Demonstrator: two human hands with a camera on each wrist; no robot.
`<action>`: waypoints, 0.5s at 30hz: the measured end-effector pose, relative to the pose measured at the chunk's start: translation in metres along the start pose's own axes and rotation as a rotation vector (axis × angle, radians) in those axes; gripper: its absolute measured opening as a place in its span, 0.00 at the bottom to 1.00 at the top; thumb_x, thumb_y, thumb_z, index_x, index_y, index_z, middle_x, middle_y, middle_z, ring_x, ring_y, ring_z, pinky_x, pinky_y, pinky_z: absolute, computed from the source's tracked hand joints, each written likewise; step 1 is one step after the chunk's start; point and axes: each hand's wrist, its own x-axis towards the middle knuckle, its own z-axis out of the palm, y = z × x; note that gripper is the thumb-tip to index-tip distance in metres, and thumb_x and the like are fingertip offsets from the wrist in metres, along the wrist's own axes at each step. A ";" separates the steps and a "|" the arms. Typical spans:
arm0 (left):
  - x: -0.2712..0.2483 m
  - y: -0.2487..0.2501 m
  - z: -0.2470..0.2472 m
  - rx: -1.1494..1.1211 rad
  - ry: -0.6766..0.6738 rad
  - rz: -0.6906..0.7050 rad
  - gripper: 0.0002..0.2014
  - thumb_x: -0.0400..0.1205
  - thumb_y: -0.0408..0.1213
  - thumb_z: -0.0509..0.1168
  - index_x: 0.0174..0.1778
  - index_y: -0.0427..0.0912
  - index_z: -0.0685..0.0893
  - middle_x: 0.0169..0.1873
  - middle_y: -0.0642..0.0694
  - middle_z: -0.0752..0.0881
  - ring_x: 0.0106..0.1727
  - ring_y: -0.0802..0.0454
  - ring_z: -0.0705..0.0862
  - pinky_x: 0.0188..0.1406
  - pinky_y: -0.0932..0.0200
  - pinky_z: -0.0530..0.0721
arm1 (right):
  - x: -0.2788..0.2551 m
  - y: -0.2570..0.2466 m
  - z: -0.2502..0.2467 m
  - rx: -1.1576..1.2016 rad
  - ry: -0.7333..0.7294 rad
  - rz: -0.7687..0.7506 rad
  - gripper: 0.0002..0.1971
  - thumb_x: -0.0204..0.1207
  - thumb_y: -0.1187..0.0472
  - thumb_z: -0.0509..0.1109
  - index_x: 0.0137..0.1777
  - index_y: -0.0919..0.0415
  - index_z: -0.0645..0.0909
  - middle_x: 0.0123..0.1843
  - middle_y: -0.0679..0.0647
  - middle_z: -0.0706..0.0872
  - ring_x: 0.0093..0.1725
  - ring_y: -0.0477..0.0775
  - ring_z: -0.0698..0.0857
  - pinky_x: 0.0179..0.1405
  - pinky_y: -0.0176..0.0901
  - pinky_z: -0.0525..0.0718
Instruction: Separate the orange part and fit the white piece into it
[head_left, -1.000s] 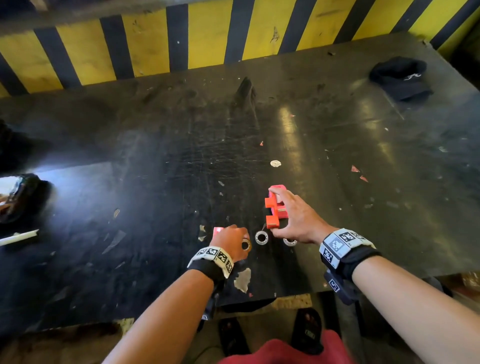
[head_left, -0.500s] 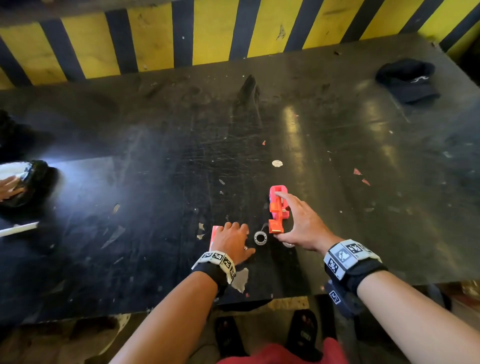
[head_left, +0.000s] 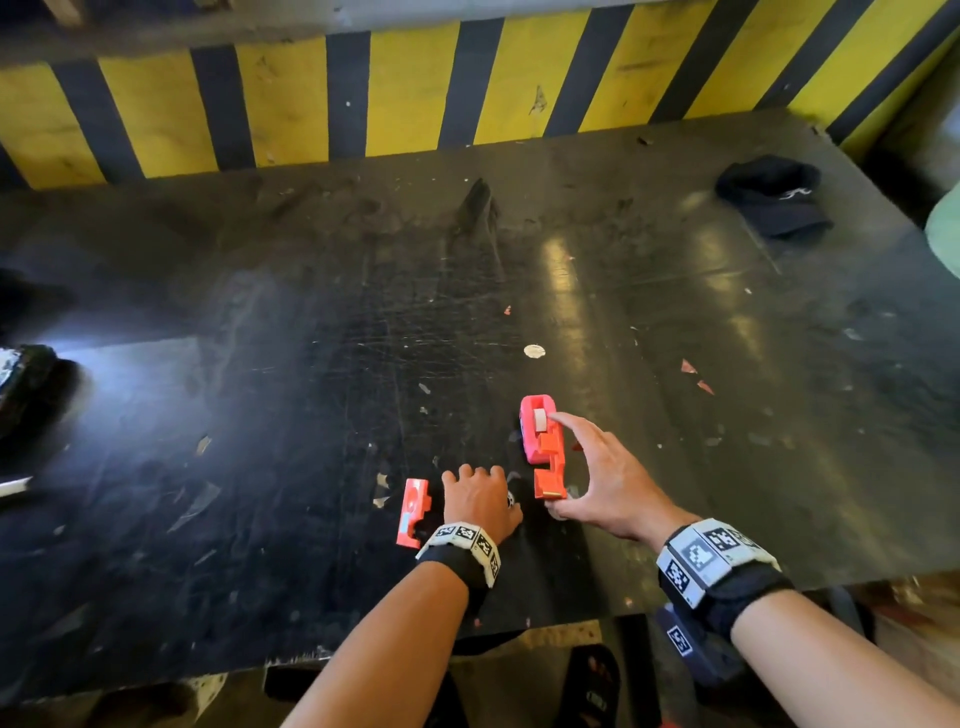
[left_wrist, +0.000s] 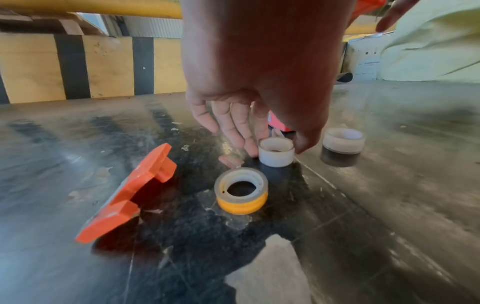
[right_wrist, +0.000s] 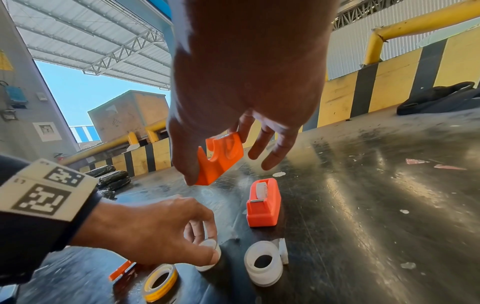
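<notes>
From the head camera, your right hand (head_left: 608, 486) held an orange dispenser piece (head_left: 550, 467) off the black desk (head_left: 260, 467), thumb at its near end and forefinger at the far end, its long axis running away from you. Your left hand (head_left: 480, 499) sat low just left of it, fingers curled down; a flat orange side panel (head_left: 413, 512) lay just beyond its outer edge.

From the left wrist, your left thumb and fingers closed lightly around a small white tape roll (left_wrist: 277, 152) standing on the desk, directly under the fingertips (left_wrist: 237, 139). A yellow-cored roll (left_wrist: 242, 190) lay nearer the wrist, a third roll (left_wrist: 342, 142) off to the right, the panel (left_wrist: 130, 193) tilted at left.

From the right wrist, your right hand's grip pinched the slotted orange piece (right_wrist: 221, 158) in the air, remaining fingers spread loose. An assembled orange dispenser (right_wrist: 263, 202) stood beneath and beyond it. Your left hand (right_wrist: 155, 230), the nearer one, was on the small roll (right_wrist: 209, 254); a wider white roll (right_wrist: 263, 263) lay just to its right.
</notes>
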 end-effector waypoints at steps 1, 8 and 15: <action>0.000 -0.001 -0.002 -0.048 0.015 -0.003 0.26 0.83 0.58 0.66 0.72 0.45 0.80 0.67 0.41 0.87 0.71 0.38 0.83 0.73 0.37 0.78 | 0.000 0.001 -0.001 -0.003 -0.003 -0.001 0.56 0.66 0.48 0.87 0.90 0.45 0.58 0.86 0.49 0.72 0.78 0.54 0.76 0.73 0.44 0.74; -0.001 -0.037 -0.057 -1.035 0.141 0.063 0.19 0.80 0.44 0.78 0.66 0.49 0.87 0.59 0.52 0.92 0.49 0.58 0.94 0.37 0.49 0.93 | 0.012 0.000 -0.019 0.040 0.055 0.001 0.53 0.63 0.53 0.88 0.88 0.51 0.64 0.83 0.49 0.75 0.77 0.53 0.79 0.74 0.37 0.70; -0.011 -0.056 -0.117 -1.331 0.126 0.282 0.22 0.79 0.26 0.78 0.68 0.44 0.86 0.61 0.44 0.93 0.54 0.49 0.94 0.61 0.53 0.91 | 0.035 -0.021 -0.034 0.098 0.064 -0.096 0.53 0.62 0.54 0.90 0.87 0.54 0.67 0.81 0.47 0.75 0.75 0.46 0.80 0.71 0.27 0.69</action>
